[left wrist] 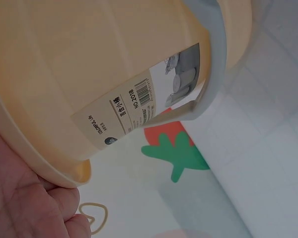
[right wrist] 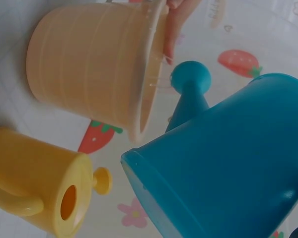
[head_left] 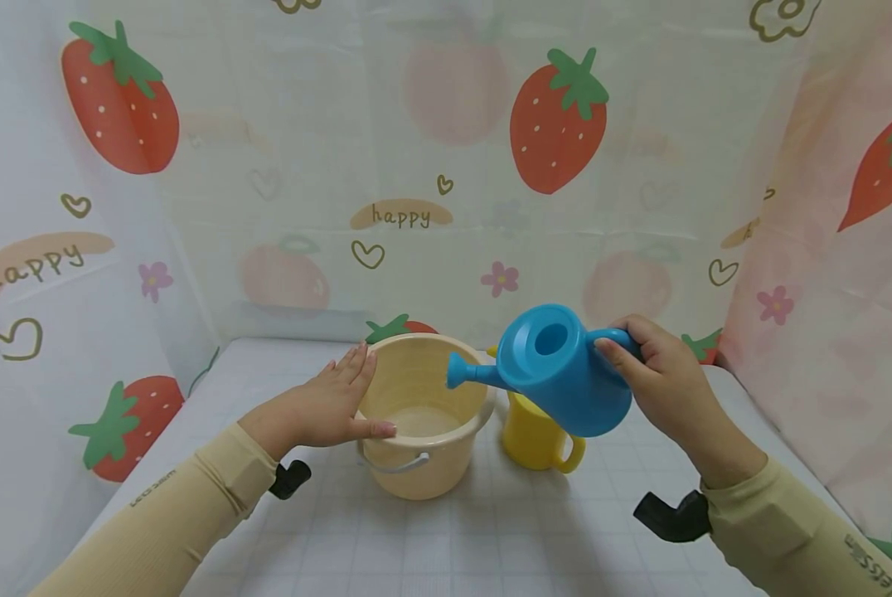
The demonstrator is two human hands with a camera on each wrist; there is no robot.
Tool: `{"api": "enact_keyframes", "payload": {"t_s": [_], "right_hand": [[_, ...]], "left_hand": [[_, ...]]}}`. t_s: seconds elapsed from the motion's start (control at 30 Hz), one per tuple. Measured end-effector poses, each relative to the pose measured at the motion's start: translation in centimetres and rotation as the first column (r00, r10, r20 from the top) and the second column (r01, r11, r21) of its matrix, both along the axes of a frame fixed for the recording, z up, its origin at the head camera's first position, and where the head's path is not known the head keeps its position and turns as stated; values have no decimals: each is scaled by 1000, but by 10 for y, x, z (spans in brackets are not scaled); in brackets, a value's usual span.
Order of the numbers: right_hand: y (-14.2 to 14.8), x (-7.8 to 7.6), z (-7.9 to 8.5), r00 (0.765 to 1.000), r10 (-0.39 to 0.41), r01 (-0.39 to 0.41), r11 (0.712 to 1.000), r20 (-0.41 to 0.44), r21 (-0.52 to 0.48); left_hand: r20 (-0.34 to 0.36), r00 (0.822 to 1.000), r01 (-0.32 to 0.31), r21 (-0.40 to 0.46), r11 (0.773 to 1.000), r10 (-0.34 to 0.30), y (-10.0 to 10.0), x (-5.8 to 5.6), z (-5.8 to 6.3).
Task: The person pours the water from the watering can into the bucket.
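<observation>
Right hand (head_left: 666,373) grips a tilted blue watering can (head_left: 588,390), right of centre; left hand (head_left: 330,406), fingers extended, touches cream bucket (head_left: 424,471).

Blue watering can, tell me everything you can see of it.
The blue watering can looks like smooth, glossy plastic. It has a rounded body, a round opening on top, a handle, and a short spout ending in a flared head. The right hand grips the handle, holding it in the air, tilted toward the cream bucket, with the flared head over the bucket's mouth. It partly hides the yellow watering can in the head view. Its contents can't be seen.
</observation>
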State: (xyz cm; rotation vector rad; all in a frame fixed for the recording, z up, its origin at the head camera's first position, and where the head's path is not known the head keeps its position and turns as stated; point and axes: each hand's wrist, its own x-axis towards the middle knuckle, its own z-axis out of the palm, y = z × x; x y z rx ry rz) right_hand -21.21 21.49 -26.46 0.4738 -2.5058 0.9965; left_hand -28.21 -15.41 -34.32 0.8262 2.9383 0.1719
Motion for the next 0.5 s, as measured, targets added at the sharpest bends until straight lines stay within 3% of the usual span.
{"api": "enact_keyframes", "payload": {"t_s": [0.5], "right_hand": [[1,-1,1,1000,-13,13,1000,-1,19]], "left_hand": [[1,1000,2,-13,1000,-2,0,0,1]]}}
